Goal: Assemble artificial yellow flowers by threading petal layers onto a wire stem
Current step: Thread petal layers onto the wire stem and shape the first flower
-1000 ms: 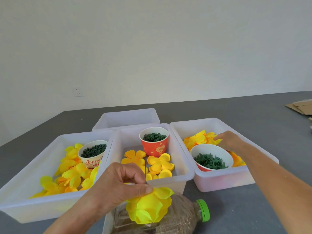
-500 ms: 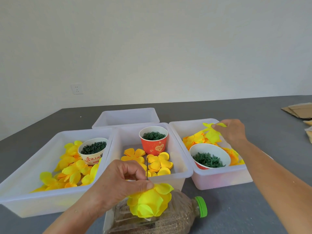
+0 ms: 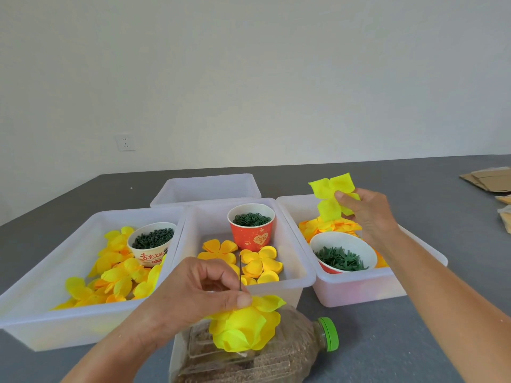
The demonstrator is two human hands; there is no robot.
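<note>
Yellow petal layer (image 3: 330, 196) is now hanging clear above the right bin (image 3: 359, 288), pinched in the right hand (image 3: 365, 214); half a second ago it was only just lifting off the orange-yellow petal pile (image 3: 329, 226) in that bin, and a second ago the hand was still reaching down into the pile. The right grip is clamped on the layer, thumb on the near face, lobes fanning up and to the left.

Left hand (image 3: 201, 291) is keeping its place in front of the middle bin (image 3: 249, 288). Its grip is closed on the wire stem (image 3: 240, 273), thumb and fingers pinching just below the bare tip, which is pointing up. The part-built flower (image 3: 244, 326) is hanging under that pinch, over the lying bottle with the green cap (image 3: 329, 334).

Reading: pick-up step is done, one layer is separated. Judged next: the layer is travelling to the wire tip, centre hole to be found and threaded, then slid down onto the stacked petals. Hole is not visible from this view. Cups of green parts (image 3: 252, 219) are sitting untouched in the bins on the grey surface (image 3: 414, 355).
</note>
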